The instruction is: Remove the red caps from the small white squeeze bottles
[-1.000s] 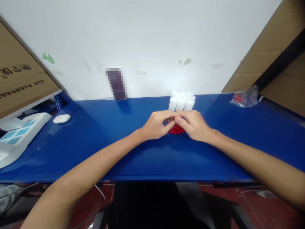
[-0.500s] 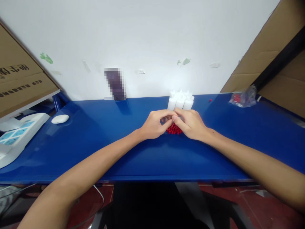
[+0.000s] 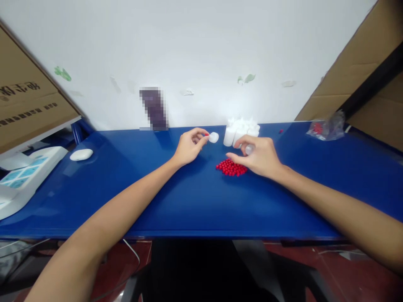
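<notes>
My left hand [image 3: 189, 147] pinches a small white round-ended piece [image 3: 213, 137] above the table. A spot of red shows at its end by the fingertips; whether it is a whole bottle or only a lid, I cannot tell. Over the right side of a pile of small red caps [image 3: 230, 167] is my right hand [image 3: 260, 156], its thumb and index finger apart. Its other fingers curl around a small translucent whitish piece [image 3: 249, 149], mostly hidden in the palm. Just behind that hand stand several white bottles [image 3: 231, 136] with pointed tops, packed together and partly covered by the fingers.
One red piece [image 3: 281, 131] lies alone toward the back right. A clear plastic bag [image 3: 329, 126] with red pieces sits beside the cardboard [image 3: 338, 79]. At left are a white oval case [image 3: 81, 154] and a power strip [image 3: 30, 174] on the blue table [image 3: 189, 205].
My hands, together above the red pile before, have parted. The left has moved left and up with the white piece, which now shows; the right's thumb and index finger have opened.
</notes>
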The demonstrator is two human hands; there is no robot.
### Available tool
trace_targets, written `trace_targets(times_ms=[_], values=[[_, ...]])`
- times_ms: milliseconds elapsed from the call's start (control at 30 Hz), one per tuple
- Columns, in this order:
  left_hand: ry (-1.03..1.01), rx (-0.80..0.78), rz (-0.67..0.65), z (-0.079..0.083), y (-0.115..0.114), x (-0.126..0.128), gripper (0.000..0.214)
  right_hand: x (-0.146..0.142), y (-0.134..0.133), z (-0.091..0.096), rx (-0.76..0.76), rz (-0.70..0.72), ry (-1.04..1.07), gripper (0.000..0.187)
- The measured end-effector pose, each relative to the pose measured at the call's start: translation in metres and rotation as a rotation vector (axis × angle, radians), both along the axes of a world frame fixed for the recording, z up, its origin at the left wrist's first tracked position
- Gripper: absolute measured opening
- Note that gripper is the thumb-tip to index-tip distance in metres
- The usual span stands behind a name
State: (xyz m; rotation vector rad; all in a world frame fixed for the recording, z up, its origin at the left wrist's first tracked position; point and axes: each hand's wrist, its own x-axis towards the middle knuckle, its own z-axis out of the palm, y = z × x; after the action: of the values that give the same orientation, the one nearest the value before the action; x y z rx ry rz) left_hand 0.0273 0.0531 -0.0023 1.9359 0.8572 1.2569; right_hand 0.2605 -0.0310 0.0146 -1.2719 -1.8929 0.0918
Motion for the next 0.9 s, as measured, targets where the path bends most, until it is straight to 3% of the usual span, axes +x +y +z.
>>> trace_targets(times_ms=[133,333,467,567,733,900], values=[[0.147,0.04,0.053,-0.004,0.005,-0.008,0.018,0.0,-0.004,0.001,0.01,0.069,0.007,0.027],[0.231,0.06,-0.015,-0.004,-0.001,-0.004,0.014,-0.005,-0.006,0.001,0.012,0.155,-0.043,0.031],[0.251,0.084,-0.05,-0.005,0.0,-0.005,0.023,-0.006,-0.007,0.001,-0.005,0.154,-0.048,0.036],[0.197,0.161,-0.007,-0.005,-0.003,-0.005,0.028,-0.007,-0.009,0.001,-0.016,0.146,-0.039,0.041],[0.044,0.348,0.151,0.003,-0.019,0.005,0.018,-0.019,-0.002,0.011,-0.072,0.235,-0.109,0.042],[-0.19,0.109,0.151,0.009,-0.03,0.018,0.017,-0.036,0.024,0.036,-0.103,0.196,-0.271,0.041]])
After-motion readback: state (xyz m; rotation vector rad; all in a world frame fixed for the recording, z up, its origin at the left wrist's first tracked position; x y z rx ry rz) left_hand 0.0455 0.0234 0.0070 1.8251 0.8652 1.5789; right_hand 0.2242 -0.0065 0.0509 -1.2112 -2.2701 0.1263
